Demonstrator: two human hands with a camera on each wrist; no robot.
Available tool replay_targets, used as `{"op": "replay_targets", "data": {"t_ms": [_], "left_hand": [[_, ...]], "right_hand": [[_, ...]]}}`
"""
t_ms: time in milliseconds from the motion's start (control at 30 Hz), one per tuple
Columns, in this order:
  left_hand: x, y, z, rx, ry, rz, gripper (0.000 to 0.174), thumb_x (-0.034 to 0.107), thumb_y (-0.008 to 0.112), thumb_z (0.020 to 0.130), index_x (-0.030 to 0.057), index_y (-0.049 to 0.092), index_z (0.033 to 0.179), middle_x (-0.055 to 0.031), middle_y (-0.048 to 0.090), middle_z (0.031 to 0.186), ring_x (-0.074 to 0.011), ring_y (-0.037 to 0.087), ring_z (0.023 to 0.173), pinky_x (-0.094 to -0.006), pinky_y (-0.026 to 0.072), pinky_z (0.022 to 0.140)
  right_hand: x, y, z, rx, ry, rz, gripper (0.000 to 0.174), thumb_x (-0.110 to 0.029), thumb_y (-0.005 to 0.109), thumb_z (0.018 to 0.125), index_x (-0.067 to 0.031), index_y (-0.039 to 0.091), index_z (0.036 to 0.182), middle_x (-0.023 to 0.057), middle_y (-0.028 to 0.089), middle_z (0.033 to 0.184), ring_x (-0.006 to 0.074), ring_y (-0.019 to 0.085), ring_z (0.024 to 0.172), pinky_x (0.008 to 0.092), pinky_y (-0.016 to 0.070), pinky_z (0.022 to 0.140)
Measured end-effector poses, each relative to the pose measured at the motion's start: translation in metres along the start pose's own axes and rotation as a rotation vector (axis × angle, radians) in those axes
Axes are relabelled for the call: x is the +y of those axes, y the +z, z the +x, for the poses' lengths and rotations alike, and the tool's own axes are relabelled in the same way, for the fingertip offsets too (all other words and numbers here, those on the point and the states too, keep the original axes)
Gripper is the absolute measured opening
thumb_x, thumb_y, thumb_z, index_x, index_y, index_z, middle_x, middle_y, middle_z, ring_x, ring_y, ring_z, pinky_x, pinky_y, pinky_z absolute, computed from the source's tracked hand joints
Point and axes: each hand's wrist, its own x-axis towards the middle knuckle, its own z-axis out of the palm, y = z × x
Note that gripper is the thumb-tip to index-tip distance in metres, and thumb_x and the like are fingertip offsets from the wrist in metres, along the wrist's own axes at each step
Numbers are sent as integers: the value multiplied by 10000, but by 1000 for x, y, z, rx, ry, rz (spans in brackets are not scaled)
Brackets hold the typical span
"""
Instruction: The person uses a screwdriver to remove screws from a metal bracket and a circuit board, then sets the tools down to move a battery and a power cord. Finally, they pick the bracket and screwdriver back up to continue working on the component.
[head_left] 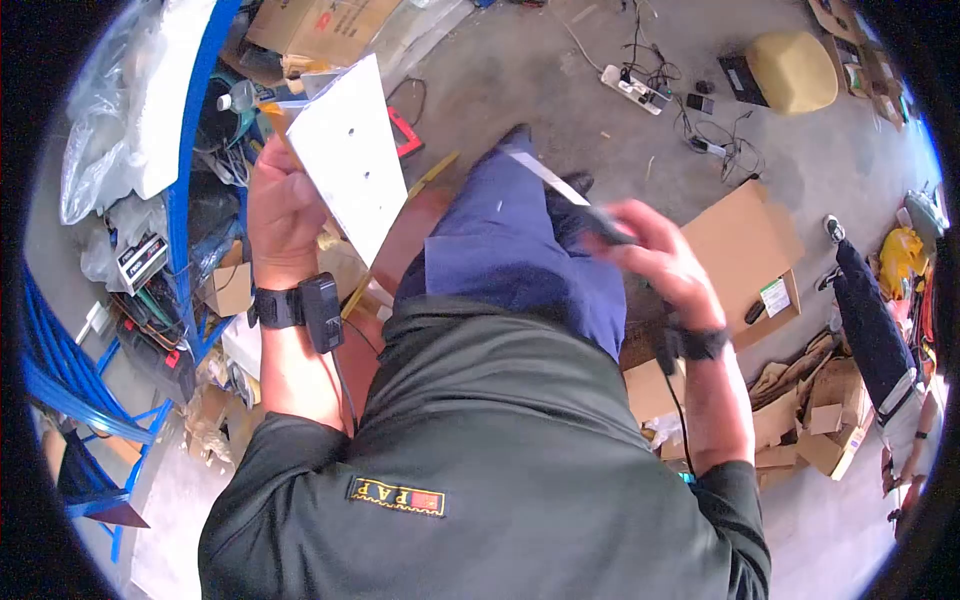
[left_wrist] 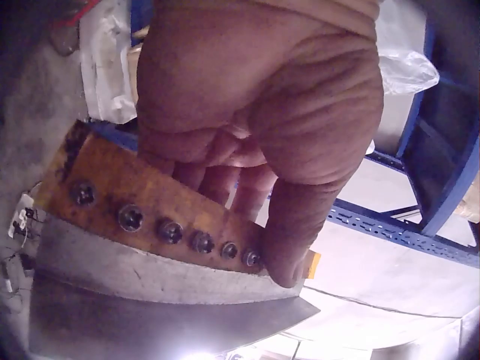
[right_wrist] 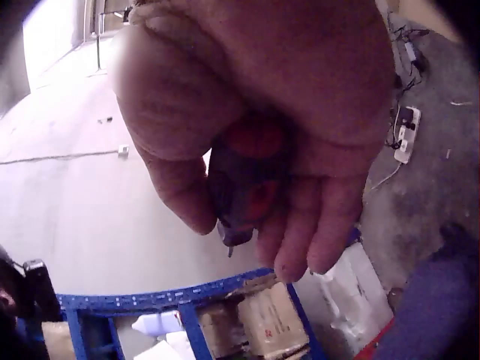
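My left hand (head_left: 285,205) holds up a flat metal plate (head_left: 350,160) with a few dark holes in its bright face. In the left wrist view, the thumb presses near the end of an orange-brown strip (left_wrist: 142,191), with fingers behind it. Several screws run along this strip, above the grey metal (left_wrist: 150,274). My right hand (head_left: 660,255), over the thighs, grips a tool by its black-and-red handle (right_wrist: 251,172). A long, pale, narrow blade (head_left: 545,178) points from it towards the plate, blurred in the head view. The palm hides part of the handle.
Blue shelving (head_left: 190,150) with clutter stands at the left. On the floor ahead lie a power strip (head_left: 635,90) with cables and a beige-topped stool (head_left: 790,72). An open cardboard box (head_left: 745,250) is at the right, near another person's leg (head_left: 870,310).
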Motion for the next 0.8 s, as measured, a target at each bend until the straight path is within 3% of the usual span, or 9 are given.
{"op": "replay_targets", "data": {"t_ms": [133,167,233,333,500,567,633,700,800], "left_hand": [[-14,14,-19,234,221,727,499,153,667,851,-31,536,1296,-112,655,1167,-216,658,1037,-324,515,919],[-13,-5,-19,11,542,1110,423,185,633,911,-23,549,1269,-96,651,1142,-196,651,1015,-297,509,902],[-25,-2,-20,206,171,472,384,161,618,932,-23,554,1263,-106,663,1141,-195,670,988,-286,528,866],[-32,-6,-17,127,43,31,408,115,681,891,-27,551,1251,-121,683,1130,-178,698,917,-301,571,805],[-50,-27,-9,198,-144,-80,435,87,778,805,-28,573,1172,-104,697,1073,-169,700,903,-303,570,804],[-48,-17,-10,-31,-54,2,310,220,527,1002,-4,594,1206,-107,696,1061,-196,705,872,-308,588,756],[-50,-18,-13,8,-12,13,303,182,538,988,-30,597,1196,-120,707,1048,-199,714,863,-301,592,749],[-46,-16,-13,-22,-198,-138,680,24,870,619,-62,574,1225,-138,693,1136,-214,701,968,-342,562,870],[-46,-15,-15,-173,-201,-160,776,5,870,547,-88,564,1253,-150,694,1145,-229,705,970,-351,557,892]], "right_hand": [[64,30,108,64,-137,-120,378,-166,688,789,-24,596,1126,6,605,951,134,549,922,279,454,831],[82,26,120,72,-138,-189,362,-169,695,785,-19,602,1101,16,617,944,139,560,914,290,464,801],[80,23,98,45,-136,-428,350,-153,685,786,-18,599,1097,33,639,961,133,577,883,293,476,771],[85,9,59,53,57,-24,359,-114,650,777,-16,587,1116,44,651,954,123,595,838,286,488,753],[88,-4,21,193,87,-18,370,-87,627,786,-19,583,1147,51,659,955,120,601,816,272,490,743],[92,1,14,238,117,132,374,-72,612,752,-26,585,1122,41,652,941,107,581,790,258,466,733],[97,6,13,219,80,145,369,-86,626,782,-27,582,1144,37,655,942,97,576,770,251,464,718],[94,13,11,216,140,72,345,-116,626,826,-22,577,1154,39,657,952,93,577,774,245,467,727],[95,23,12,190,117,133,308,-135,613,871,-26,570,1156,48,665,974,95,581,778,249,482,746]]}}
